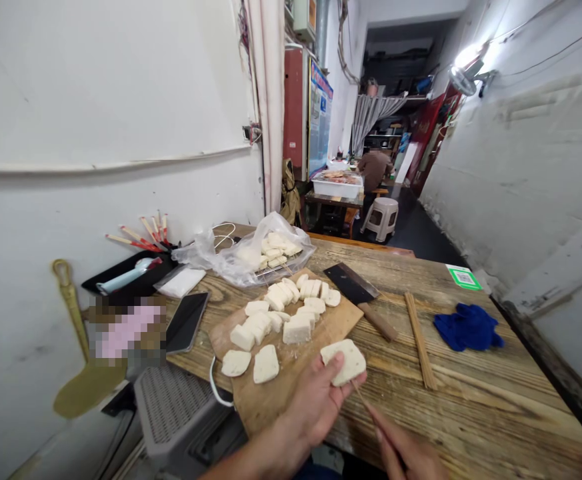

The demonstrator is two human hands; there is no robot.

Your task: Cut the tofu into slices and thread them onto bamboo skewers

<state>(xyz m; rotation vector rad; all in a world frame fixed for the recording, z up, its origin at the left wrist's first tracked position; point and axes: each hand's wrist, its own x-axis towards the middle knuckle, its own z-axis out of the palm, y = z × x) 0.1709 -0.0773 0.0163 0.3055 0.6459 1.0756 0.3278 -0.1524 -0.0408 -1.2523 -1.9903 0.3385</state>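
Observation:
My left hand (315,403) is closed on a pale, flat slice (349,358), thumb on top and fingers beneath; it looks like dough or tofu. In my right hand (405,447) is a thin wooden skewer (361,395), its tip at the slice's lower edge. Whether the tip is inside the slice I cannot tell. Left of my hands lies a wooden cutting board (251,408) bearing several more slices (265,364) and a thicker block (297,329). A bundle of skewers (419,340) rests on the table to the right.
A cleaver (353,283) lies beyond the board. A blue cloth (469,327) is on the right of the wooden table (511,400). At the left are a phone (187,323) and a black tray (121,273). Behind stands a bagged tray of slices (275,250). A person (375,170) sits farther back.

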